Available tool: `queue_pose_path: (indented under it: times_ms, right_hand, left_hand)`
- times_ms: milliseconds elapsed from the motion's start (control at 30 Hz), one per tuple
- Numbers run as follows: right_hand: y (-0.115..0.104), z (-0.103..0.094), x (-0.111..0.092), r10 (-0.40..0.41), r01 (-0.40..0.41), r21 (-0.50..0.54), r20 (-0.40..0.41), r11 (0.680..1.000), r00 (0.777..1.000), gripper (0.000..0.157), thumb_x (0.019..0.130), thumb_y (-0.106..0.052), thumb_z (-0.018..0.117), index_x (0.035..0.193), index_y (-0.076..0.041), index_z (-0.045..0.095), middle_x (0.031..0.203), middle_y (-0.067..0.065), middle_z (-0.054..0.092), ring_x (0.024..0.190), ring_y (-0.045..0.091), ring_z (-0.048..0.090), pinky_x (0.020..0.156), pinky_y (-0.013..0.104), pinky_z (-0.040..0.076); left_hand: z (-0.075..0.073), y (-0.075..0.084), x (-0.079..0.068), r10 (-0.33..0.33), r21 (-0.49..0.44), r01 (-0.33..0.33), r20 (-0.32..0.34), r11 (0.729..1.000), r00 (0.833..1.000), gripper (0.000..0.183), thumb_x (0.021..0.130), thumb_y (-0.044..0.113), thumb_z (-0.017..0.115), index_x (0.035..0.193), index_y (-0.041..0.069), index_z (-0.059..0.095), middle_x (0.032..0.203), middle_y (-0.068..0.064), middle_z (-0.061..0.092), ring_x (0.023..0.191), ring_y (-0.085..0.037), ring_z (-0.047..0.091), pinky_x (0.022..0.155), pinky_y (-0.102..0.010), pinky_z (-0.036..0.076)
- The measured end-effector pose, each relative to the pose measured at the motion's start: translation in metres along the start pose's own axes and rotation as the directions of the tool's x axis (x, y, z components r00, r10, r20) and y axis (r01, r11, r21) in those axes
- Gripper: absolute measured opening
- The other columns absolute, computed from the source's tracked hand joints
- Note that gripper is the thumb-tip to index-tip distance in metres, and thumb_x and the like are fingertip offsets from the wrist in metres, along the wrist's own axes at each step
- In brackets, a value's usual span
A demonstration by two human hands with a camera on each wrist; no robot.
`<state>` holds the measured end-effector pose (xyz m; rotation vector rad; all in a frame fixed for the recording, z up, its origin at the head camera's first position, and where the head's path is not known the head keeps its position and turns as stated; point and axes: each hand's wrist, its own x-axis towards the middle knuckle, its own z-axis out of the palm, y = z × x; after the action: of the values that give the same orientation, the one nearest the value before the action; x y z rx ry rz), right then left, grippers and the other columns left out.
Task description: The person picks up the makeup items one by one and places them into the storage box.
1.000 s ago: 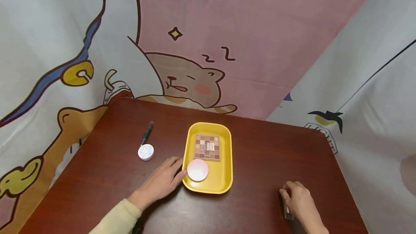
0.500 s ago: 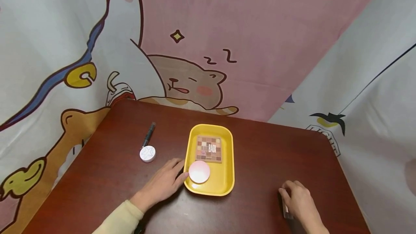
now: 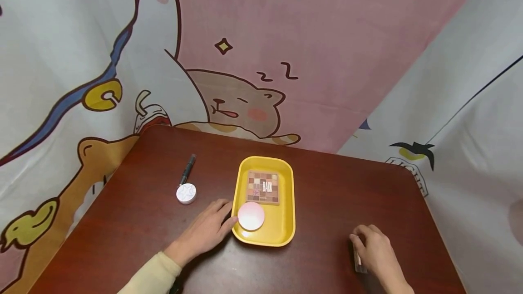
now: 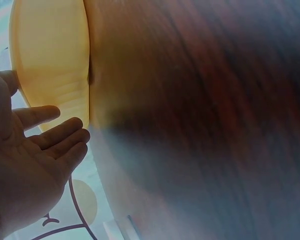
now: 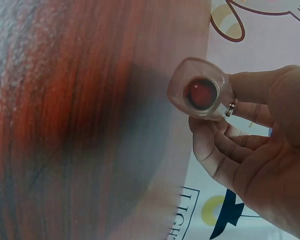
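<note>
A yellow tray [image 3: 282, 235] lies mid-table, holding an eyeshadow palette [image 3: 261, 188] marked BACK and a round pale pink compact [image 3: 251, 216]. My left hand [image 3: 204, 230] rests against the tray's left side, its thumb at the rim. In the left wrist view its fingers [image 4: 65, 134] are loosely extended beside the yellow wall. To the right of the tray, my right hand [image 3: 376, 253] grips a clear lip gloss tube [image 3: 359, 264]. Seen end-on in the right wrist view, the lip gloss tube [image 5: 201, 93] has a dark red round core, and my thumb and fingers pinch it.
Left of the tray, a round white case [image 3: 185, 193] with a star pattern sits beside a dark pen-shaped item [image 3: 187, 169]. A printed cartoon curtain [image 3: 327, 49] hangs behind the dark wooden table [image 3: 327, 185].
The head view has shifted slightly, so the table and tray appear a little lower and to the right. Both hands keep nearly the same poses; the right still holds the lip gloss tube.
</note>
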<state>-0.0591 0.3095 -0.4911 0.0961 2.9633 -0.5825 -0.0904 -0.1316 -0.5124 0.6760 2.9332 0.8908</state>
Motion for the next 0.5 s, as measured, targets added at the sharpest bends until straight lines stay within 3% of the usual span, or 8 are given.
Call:
queue_pose_path:
  times_ms: [500]
  right_hand:
    - [-0.0037, -0.0002, -0.0016, -0.09, 0.089, -0.01, -0.125, 0.996, 0.988, 0.005, 0.095, -0.013, 0.073, 0.094, -0.009, 0.072, 0.087, 0.005, 0.06, 0.067, 0.016, 0.048, 0.058, 0.034, 0.042]
  left_hand:
    - [0.0023, 0.0008, 0.0007, 0.012, -0.023, -0.012, -0.022, 1.0, 1.0, 0.05, 0.106, 0.033, 0.059, 0.148, 0.006, 0.056, 0.132, -0.01, 0.062, 0.124, -0.028, 0.059, 0.105, -0.048, 0.05]
